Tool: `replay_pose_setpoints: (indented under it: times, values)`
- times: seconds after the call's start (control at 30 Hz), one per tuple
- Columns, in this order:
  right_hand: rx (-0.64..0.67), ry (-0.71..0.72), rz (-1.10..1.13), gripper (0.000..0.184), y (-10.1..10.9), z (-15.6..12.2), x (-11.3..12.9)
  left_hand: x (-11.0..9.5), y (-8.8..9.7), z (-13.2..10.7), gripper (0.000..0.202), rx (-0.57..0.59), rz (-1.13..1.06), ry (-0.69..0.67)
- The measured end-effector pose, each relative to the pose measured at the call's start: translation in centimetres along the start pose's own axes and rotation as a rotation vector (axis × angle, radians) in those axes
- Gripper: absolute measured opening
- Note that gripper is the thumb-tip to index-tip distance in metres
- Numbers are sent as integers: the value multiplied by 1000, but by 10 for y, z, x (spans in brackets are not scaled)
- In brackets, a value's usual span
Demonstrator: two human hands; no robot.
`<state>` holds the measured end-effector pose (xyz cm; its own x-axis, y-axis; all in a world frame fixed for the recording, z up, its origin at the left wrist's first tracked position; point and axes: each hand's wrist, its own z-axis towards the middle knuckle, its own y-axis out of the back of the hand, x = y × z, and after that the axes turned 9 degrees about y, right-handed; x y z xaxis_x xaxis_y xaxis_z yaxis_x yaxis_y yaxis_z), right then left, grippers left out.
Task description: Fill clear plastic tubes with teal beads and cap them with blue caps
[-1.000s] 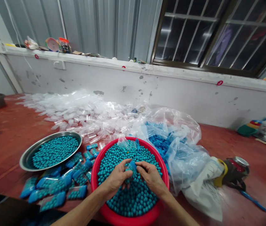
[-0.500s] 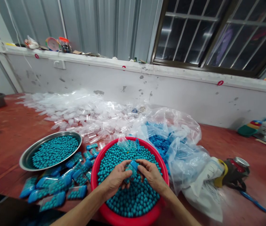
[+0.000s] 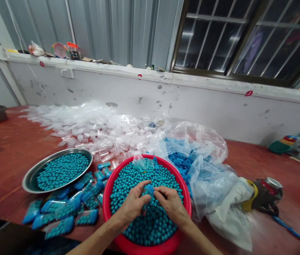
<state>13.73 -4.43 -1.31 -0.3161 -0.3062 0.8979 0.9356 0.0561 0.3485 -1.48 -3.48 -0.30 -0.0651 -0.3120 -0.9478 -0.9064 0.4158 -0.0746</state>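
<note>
Head view: a blue-capped clear plastic box (image 3: 147, 191) is gripped by the left hand (image 3: 132, 203) above a round red plastic basin (image 3: 107, 191) of smooth teal beads (image 3: 125, 179). Right hand (image 3: 170, 203) is set against the box's edge; grip cannot be told. Metal dish (image 3: 26, 183) at 10 o'clock.

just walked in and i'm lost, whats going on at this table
A person's left hand holds a small blue-capped container over a red basin of teal beads, the right hand close at its cap. Filled containers lie left of the basin, near a metal bowl of similar beads. Clear pieces are heaped behind.
</note>
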Motion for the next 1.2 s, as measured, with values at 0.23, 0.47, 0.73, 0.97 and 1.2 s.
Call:
replay_pose_setpoints:
  times: [0.23,0.47,0.73,0.97,1.2]
  values:
    - [107,68,-37,23,-2,-1,2,8,-1,2,34,-48,10,-46]
    - [248,59,98,23,13,4,13,6,4,-2,30,-64,48,-21]
    - [53,-172,330,40,8,14,8,4,4,-6,30,21,107,26]
    - [256,65,-108,34,2,-1,26,4,-3,-8,44,-76,51,41]
    - [331,-43,-369,105,-17,-14,19,5,-1,-5,44,6,-63,-106]
